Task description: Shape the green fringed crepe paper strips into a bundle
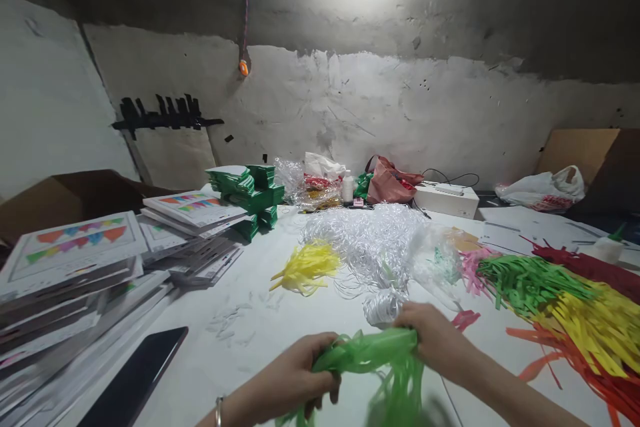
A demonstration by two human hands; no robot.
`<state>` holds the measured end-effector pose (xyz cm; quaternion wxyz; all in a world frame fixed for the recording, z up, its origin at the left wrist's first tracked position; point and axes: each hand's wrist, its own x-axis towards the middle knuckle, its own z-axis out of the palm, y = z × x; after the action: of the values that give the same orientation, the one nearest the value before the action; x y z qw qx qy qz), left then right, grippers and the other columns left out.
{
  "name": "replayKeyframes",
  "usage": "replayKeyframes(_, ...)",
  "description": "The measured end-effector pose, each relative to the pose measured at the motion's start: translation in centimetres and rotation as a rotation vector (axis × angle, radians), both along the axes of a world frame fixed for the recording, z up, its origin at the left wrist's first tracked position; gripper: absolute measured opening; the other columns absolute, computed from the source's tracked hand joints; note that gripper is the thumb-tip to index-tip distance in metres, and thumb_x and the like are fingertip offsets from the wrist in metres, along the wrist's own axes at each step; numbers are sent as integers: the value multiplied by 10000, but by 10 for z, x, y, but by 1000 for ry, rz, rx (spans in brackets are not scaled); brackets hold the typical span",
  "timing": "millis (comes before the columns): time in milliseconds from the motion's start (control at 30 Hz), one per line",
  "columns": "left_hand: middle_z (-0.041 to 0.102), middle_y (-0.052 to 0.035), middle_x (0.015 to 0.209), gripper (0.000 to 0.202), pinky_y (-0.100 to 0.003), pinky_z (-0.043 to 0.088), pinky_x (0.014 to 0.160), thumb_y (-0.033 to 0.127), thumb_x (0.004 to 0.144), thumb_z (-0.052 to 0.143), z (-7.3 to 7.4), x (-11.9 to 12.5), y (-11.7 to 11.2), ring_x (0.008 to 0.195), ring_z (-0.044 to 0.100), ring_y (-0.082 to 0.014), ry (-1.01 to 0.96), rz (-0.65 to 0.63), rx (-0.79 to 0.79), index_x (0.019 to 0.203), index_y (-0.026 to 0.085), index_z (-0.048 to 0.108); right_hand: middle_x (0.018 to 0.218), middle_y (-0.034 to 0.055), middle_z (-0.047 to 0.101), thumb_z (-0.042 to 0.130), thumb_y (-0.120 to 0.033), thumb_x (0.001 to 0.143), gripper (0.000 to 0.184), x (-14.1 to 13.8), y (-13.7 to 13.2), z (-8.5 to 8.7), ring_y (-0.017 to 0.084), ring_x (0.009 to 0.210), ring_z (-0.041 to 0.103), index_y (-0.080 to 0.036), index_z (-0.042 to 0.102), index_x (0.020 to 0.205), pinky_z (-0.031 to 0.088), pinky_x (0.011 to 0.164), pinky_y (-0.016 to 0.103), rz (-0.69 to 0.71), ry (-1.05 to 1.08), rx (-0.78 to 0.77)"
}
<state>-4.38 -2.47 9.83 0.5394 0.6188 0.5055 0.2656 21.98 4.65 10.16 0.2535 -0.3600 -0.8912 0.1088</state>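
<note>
Both of my hands grip one bundle of green paper strips just above the white table. My left hand is closed around the bundle's left end, a bracelet on its wrist. My right hand is closed on the bundle's right part, and loose green strips hang down below it. A small coil of white ribbon lies just beyond my right hand. A tuft of yellow strips lies further ahead, next to a heap of clear white ribbon.
Stacks of printed cards and a dark phone lie at left. Green boxes stand behind them. Green, yellow, red and orange strips spread at right, with a glue bottle. Bags and a white box sit by the wall.
</note>
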Motion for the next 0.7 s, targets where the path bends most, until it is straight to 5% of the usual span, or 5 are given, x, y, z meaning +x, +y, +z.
replayKeyframes(167, 708, 13, 811, 237, -292, 442, 768, 140, 809, 561, 39, -18, 17, 790, 606, -181, 197, 36, 419, 966, 239, 708, 927, 95, 692, 432, 48, 846, 433, 40, 1, 63, 234, 841, 615, -151, 721, 1100, 371, 956, 481, -83, 6, 592)
replayKeyframes(267, 754, -42, 1042, 343, -345, 449, 870, 141, 866, 540, 44, -32, 25, 950, 650, -238, 329, 48, 641, 1145, 266, 696, 909, 77, 707, 413, 16, 949, 391, 54, -24, 66, 232, 854, 622, -133, 648, 1223, 355, 1016, 497, -56, -142, 954)
replayKeyframes(400, 752, -80, 1058, 441, -430, 517, 880, 63, 864, 480, 6, -64, 21, 973, 687, -281, 764, -45, 810, 1188, 277, 688, 816, 41, 698, 367, 33, 900, 451, 34, -43, -23, 209, 796, 650, -112, 667, 1202, 409, 1019, 443, 51, -191, 848)
replayKeyframes(533, 578, -156, 1472, 829, -647, 419, 1073, -29, 676, 565, -49, -60, -5, 1341, 530, -394, 977, -45, 917, 1447, 269, 502, 632, 11, 606, 383, -16, 866, 411, 3, -41, -123, 222, 619, 608, -218, 722, 980, 548, 817, 428, -47, -57, 811)
replayKeyframes(700, 762, -55, 1193, 282, -379, 495, 1019, 162, 939, 619, -90, 22, -15, 1095, 675, -234, 711, -293, 1316, 1215, 220, 622, 667, 5, 604, 386, -33, 919, 369, 2, -33, -143, 208, 671, 603, -212, 704, 978, 473, 984, 415, -4, -100, 809)
